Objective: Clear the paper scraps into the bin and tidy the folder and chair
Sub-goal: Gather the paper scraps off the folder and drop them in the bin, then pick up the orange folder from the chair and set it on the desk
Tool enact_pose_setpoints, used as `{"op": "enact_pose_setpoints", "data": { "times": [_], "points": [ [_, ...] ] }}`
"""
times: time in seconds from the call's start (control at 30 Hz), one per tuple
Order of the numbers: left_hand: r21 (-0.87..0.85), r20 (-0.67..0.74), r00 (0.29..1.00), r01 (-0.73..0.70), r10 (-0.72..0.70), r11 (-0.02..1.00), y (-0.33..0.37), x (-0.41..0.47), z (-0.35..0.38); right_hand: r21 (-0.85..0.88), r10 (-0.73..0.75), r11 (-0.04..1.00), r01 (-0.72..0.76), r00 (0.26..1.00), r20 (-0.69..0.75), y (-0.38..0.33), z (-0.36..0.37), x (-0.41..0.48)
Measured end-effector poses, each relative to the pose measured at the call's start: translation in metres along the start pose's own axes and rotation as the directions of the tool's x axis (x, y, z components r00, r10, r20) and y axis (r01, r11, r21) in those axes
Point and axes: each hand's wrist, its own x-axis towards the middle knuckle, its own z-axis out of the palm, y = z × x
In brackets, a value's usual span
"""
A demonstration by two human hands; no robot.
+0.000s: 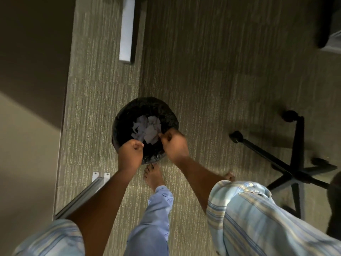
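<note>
carpet floor (212, 80) under bin (120, 124), chair base (293, 170)

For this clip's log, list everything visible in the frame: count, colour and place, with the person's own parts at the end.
Round black bin with dark liner: one, black, centre of the carpet.
Torn white paper scraps: a heap, white, inside the bin.
Black swivel chair base on castors: one, black, right of the bin.
Pale metal desk legs: two, silver-grey, one beyond the bin, one at lower left.
Striped grey-green carpet: one, covers the floor.
Left hand: one, fist closed, above the bin's near rim.
Right hand: one, fingers curled, above the bin's right rim.
Bare feet: two, just behind the bin.
</note>
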Motion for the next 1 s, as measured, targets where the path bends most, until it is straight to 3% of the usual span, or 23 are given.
{"op": "enact_pose_setpoints", "data": {
  "times": [0.2,0.57,0.8,1.0],
  "points": [
    [0.031,-0.005,1.0,-0.027,0.027,0.999,0.035,-0.029,0.019,0.089,0.038,0.996,-0.027,0.991,-0.127,0.01,-0.043,-0.02],
    [0.139,0.068,0.984,-0.174,0.166,0.975,0.104,-0.109,0.064,0.072,-0.038,0.996,0.059,0.963,-0.268,0.051,-0.151,-0.075],
    [0.222,0.187,0.905,-0.417,0.381,0.881,0.168,-0.17,0.108,0.082,0.012,0.996,0.022,0.922,-0.388,0.107,-0.239,-0.119],
    [0.209,0.259,0.861,-0.492,0.438,0.845,0.226,-0.22,0.168,0.172,0.11,0.985,-0.02,0.841,-0.53,0.149,-0.3,-0.146]
  ]
}}
